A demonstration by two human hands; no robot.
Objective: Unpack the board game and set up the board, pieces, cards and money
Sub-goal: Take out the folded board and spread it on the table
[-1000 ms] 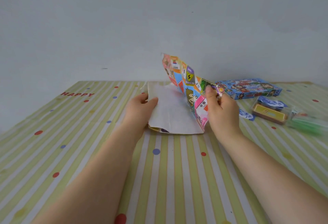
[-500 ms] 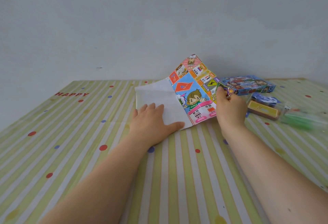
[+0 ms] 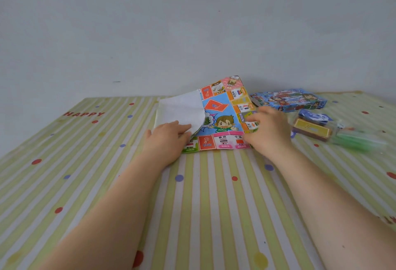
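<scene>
- Nearest: two bare forearms reach fwd over the desk [image 3: 192,216], which has a green-striped cover w/ coloured dots.
- Left hand [image 3: 166,139]: the fingers [image 3: 182,128] are straight and close together, lying flat on the white back of a folded flap of the board [image 3: 220,119]. I think it presses the flap down so the paper does not spring shut while the rest is opened.
- Right hand [image 3: 267,132]: it is over the right edge of the printed side. The fingers look loosely spread, but this hand is blurred, so I cannot tell if it touches, presses or pinches the board.
- The board lies at the middle of the desk, only partly unfolded. The front part w/ the cartoon boy and "?" squares lies about flat; the far right corner is raised up, and the white flap covers the left part. So, in my judgement, the step is unfolding and it is approx. half done; the flap must go to the left next.
- Right of the hands, near: a yellow card pack [image 3: 311,130], blue cards [image 3: 315,116] and a blurred green packet [image 3: 355,141], prob. waiting their turn.
- Farther back: the game box [image 3: 289,99], put aside, just beside the raised corner.
- Farthest: a plain grey wall [image 3: 192,23].
</scene>
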